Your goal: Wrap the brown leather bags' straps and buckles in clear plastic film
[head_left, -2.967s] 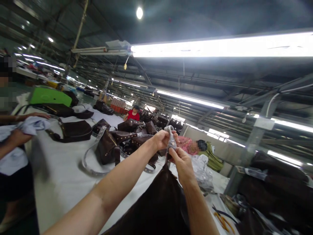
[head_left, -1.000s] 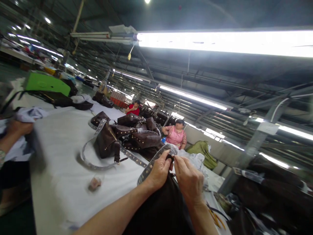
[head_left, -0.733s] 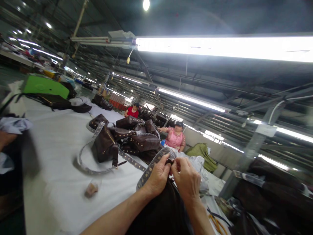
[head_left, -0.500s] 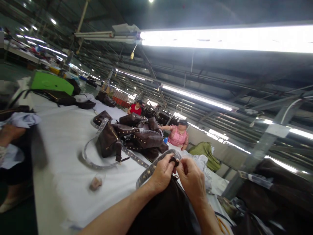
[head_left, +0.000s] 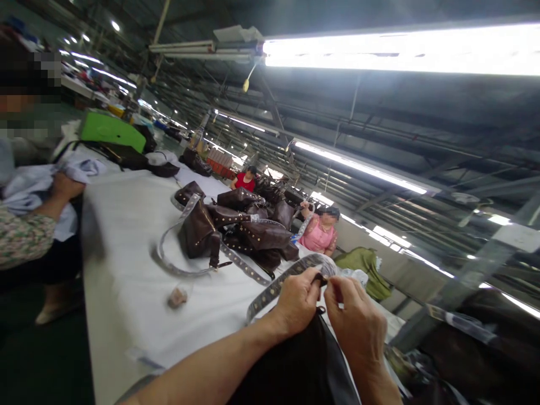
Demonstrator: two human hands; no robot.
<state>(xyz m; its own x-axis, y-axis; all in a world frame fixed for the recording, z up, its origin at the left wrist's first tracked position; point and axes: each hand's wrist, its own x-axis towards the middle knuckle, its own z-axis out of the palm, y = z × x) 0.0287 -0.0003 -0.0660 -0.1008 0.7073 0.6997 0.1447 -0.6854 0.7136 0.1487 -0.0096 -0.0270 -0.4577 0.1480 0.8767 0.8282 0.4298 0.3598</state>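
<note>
My left hand (head_left: 297,301) and my right hand (head_left: 354,323) meet at the top of a dark brown leather bag (head_left: 295,365) that rises in front of me. Both pinch a small dark fitting (head_left: 320,279) where a studded strap (head_left: 270,292) wrapped in clear film joins the bag. The strap runs down to the left from my left hand onto the white table (head_left: 122,270). Fingers of both hands are closed.
A heap of brown studded bags (head_left: 236,230) with wrapped straps lies mid-table, a small crumpled wad (head_left: 177,296) nearer. A person (head_left: 25,225) at left handles pale cloth. Two persons (head_left: 321,230) work beyond the heap. A green box (head_left: 112,130) and dark bags stand far left; more bags lie right.
My hands came down from held high to just above the bag's top, still pinching at the strap end. The view shifted, bringing the person at left into sight.
</note>
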